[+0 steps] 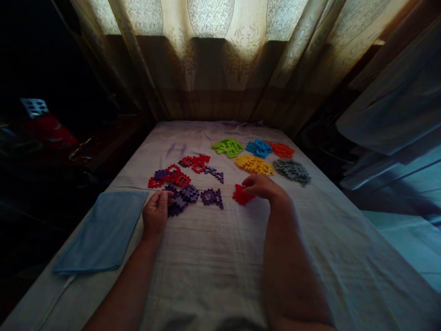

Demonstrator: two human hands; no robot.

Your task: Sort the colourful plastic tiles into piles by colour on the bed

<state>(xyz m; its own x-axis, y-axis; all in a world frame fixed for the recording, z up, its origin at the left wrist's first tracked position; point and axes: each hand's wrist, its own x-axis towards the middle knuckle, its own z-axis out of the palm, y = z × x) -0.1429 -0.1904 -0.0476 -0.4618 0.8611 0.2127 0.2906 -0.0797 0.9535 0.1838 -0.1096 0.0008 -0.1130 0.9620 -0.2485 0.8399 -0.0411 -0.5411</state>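
My left hand (157, 210) is closed, with thumb and fingers together at the left edge of a pile of purple interlocking plastic pieces (181, 200). Whether a piece is pinched in it is hidden. My right hand (262, 185) reaches over a small red pile, its fingertips closed on a red interlocking piece (242, 195). Between the hands lie a purple square piece (207, 197) and a purple triangular piece (219, 199). Farther back are mixed red and purple pieces (175, 175), more red pieces (200, 162) and a few narrow purple ones (214, 173).
Sorted piles of lime green (228, 147), blue (258, 148), orange-red (281, 150), yellow (254, 164) and grey pieces (292, 170) lie at the back right. A folded blue cloth (103, 232) is on the left of the sheet-covered surface (210, 262). Curtains (220, 78) hang behind.
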